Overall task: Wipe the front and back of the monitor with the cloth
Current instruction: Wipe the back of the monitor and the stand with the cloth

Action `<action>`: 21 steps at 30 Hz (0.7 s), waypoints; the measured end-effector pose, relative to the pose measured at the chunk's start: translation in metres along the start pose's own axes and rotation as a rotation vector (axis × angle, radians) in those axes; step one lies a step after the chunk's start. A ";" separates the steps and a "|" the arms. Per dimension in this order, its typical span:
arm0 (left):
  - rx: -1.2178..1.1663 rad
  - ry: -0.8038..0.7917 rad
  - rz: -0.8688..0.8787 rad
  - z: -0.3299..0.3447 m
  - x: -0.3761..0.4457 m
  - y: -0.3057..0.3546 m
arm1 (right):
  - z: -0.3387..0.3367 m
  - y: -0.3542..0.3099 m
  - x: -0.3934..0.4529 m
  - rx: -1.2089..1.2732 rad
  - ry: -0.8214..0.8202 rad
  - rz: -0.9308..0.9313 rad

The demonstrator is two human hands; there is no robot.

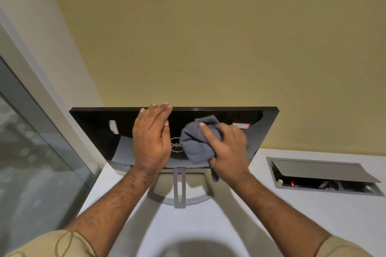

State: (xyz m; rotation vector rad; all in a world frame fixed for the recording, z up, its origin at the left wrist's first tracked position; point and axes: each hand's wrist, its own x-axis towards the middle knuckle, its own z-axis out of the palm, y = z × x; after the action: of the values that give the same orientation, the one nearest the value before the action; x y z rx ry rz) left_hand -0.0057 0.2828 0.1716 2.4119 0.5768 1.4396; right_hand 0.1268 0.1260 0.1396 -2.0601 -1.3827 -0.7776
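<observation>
Head view: the monitor (94, 131) stands at the table's (313, 215) far edge, back facing us. Left hand (151, 140) lies flat, fingers together, bracing the top. Right hand (227, 148) grips the bunched grey cloth (195, 144) right of the logo. Best to sweep in overlapping strokes, light pressure, stickers avoided.

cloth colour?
Plain grey-blue cloth, held in the right hand against the monitor back; head view.

a partly hidden dell logo (175, 145) marks the monitor's (94, 125) back.
</observation>
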 end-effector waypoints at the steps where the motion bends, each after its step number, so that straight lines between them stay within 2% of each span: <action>1: 0.003 -0.002 0.006 0.000 0.000 0.000 | 0.000 -0.012 0.011 -0.042 -0.008 -0.040; 4: 0.014 -0.018 0.018 -0.003 0.000 -0.002 | 0.005 -0.035 0.026 -0.155 -0.059 -0.128; 6: 0.014 -0.035 0.024 -0.004 0.001 -0.003 | 0.004 -0.037 0.026 -0.181 -0.051 -0.096; 12: 0.004 -0.033 0.030 -0.002 0.000 -0.005 | -0.019 -0.001 0.015 -0.079 0.097 0.239; 17: -0.006 -0.034 0.016 -0.001 0.000 -0.004 | -0.039 0.034 0.002 0.009 0.099 0.415; 21: 0.005 -0.038 0.028 -0.002 0.001 -0.005 | -0.039 0.048 -0.010 0.015 0.207 0.582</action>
State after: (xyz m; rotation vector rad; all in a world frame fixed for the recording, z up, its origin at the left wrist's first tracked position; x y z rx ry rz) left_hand -0.0079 0.2879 0.1707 2.4552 0.5409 1.4013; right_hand 0.1625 0.0762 0.1535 -2.1370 -0.6204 -0.6894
